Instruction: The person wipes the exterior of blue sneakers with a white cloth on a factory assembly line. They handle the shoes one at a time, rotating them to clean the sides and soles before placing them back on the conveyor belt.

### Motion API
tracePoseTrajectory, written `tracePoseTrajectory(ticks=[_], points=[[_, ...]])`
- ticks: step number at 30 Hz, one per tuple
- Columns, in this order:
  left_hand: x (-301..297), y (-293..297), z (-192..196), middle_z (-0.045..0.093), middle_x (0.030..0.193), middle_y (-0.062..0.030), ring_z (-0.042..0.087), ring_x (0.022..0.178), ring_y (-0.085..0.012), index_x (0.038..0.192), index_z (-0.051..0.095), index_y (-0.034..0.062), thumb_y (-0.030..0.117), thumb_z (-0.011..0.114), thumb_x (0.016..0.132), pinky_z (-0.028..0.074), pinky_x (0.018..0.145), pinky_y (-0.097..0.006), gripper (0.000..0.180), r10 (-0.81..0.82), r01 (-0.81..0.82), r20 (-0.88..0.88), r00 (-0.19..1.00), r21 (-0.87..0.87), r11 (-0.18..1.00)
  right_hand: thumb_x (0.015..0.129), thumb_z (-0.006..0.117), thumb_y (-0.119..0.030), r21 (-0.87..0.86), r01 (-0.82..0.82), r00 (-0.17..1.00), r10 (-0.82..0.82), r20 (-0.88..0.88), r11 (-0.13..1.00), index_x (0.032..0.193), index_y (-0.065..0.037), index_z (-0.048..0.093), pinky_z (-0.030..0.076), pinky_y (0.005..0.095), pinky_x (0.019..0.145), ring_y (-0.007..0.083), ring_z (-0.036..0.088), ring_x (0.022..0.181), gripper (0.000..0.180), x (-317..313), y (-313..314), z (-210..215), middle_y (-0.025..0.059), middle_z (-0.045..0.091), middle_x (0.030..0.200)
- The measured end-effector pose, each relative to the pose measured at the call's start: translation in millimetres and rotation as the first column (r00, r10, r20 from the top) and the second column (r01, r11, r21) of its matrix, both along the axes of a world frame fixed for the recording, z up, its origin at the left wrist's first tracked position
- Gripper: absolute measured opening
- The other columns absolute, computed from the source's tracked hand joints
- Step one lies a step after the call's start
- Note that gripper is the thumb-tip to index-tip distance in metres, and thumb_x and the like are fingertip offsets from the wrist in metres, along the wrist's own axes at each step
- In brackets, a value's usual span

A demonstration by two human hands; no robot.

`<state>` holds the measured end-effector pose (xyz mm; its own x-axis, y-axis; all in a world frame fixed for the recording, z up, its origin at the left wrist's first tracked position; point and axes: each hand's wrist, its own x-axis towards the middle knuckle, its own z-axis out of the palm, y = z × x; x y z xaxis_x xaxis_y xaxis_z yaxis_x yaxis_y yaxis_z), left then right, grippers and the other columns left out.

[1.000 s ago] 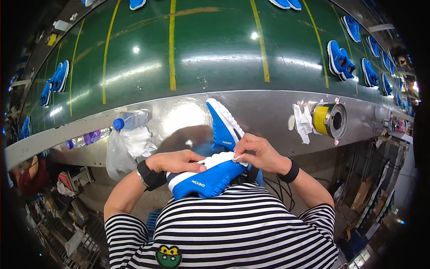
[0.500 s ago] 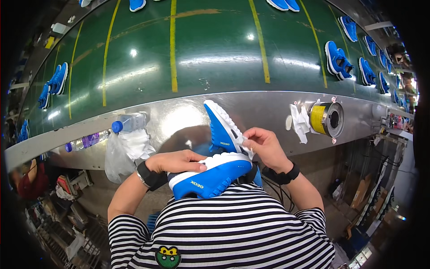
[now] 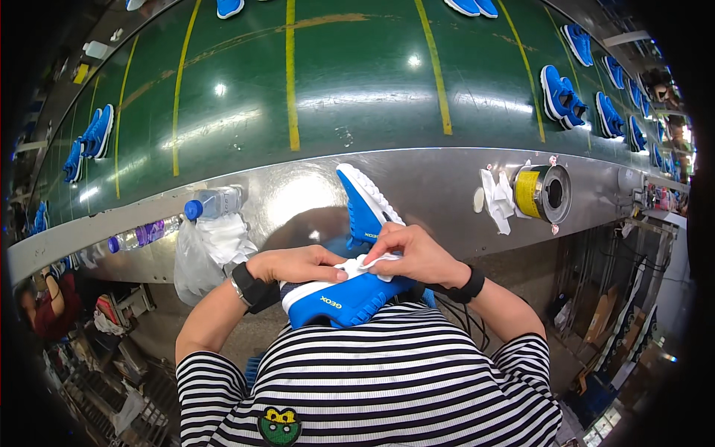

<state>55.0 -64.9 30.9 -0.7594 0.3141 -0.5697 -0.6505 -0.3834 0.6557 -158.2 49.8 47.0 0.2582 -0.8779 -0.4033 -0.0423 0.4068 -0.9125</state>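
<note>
Fingers (image 3: 392, 239) of the right hand (image 3: 426, 257), in the head view, are nearly closed, pinching a white cloth (image 3: 388, 257) against the sole edge of a blue shoe (image 3: 335, 304). The left hand (image 3: 294, 264) steadies that shoe's heel end, thumb on the sole; its other fingers are hidden, so their grip cannot be told. A second shoe (image 3: 363, 212) lies just beyond the blue shoe. Rubbing would likely go best with a firm left hold, light even pressure, and the cloth kept on the white edge.

left fingers (image 3: 319, 255) gripping, thumb (image 3: 331, 275) extended | right fingers (image 3: 385, 243) pinched together | both forearms (image 3: 509, 306) slanting inward
</note>
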Motion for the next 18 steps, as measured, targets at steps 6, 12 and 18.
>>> tracePoseTrajectory(ticks=[6, 12, 18], points=[[4, -1, 1, 0.058, 0.103, -0.0064, 0.052, 0.091, -0.0102, 0.119, 0.048, 0.0005, 0.032, 0.048, 0.088, 0.041, 0.082, -0.023, 0.045, 0.013, -0.013, 0.025, 1.0, -0.014, 1.0, 0.069, 0.064, -0.01, -0.01, 0.007, 0.996, -0.008, -0.086, 1.0, 0.082, -0.007, 0.067, 0.039, 0.024, 0.066, 0.0126, 0.049, 0.072, 0.014, -11, 2, -3, 0.0031, 0.053, 0.075], [3, -2, 1, 0.057, 0.108, -0.0079, 0.052, 0.095, -0.0118, 0.121, 0.047, 0.0013, 0.032, 0.05, 0.087, 0.04, 0.086, -0.024, 0.045, 0.067, -0.068, 0.046, 0.997, 0.031, 0.997, 0.071, 0.063, -0.008, 0.007, 0.133, 0.99, -0.132, -0.046, 0.991, 0.085, -0.007, 0.067, 0.041, 0.0237, 0.066, 0.0119, 0.051, 0.076, 0.015, -26, 15, 1, 0.0032, 0.053, 0.08], [4, -3, -3, 0.057, 0.108, -0.0079, 0.052, 0.095, -0.0116, 0.121, 0.047, 0.0016, 0.032, 0.05, 0.087, 0.04, 0.085, -0.024, 0.046, 0.052, -0.054, 0.05, 0.997, 0.046, 0.997, 0.071, 0.065, -0.009, -0.179, 0.047, 0.994, -0.064, -0.091, 0.983, 0.085, -0.008, 0.066, 0.041, 0.0251, 0.069, 0.013, 0.05, 0.079, 0.015, -18, 16, 6, 0.0027, 0.051, 0.082]])
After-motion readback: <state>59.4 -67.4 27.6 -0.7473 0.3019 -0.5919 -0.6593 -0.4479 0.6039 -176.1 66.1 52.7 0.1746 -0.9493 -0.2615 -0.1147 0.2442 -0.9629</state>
